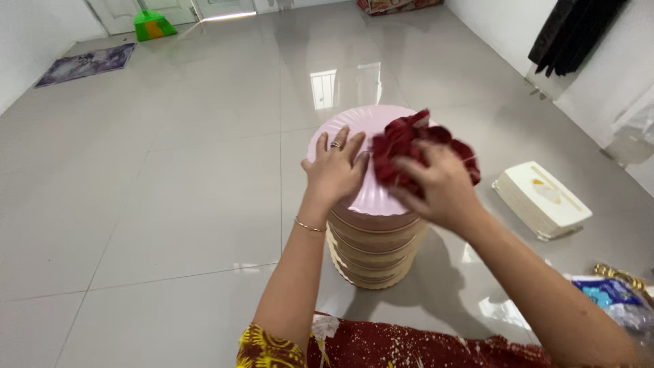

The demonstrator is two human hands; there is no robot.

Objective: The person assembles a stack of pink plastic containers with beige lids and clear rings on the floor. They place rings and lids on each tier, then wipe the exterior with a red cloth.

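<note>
Fingers (426, 170) bunch crumpled red cloth (402, 146) — pink lid (354, 126).

The person is wearing a dark red garment (422, 347) speckled with pale flecks, with a yellow patterned patch (262, 349) showing beside it. A thin gold bangle (310, 226) is circling the left wrist, and a ring (336, 144) is sitting on one of the left hand's fingers. Both forearms are showing bare.
</note>
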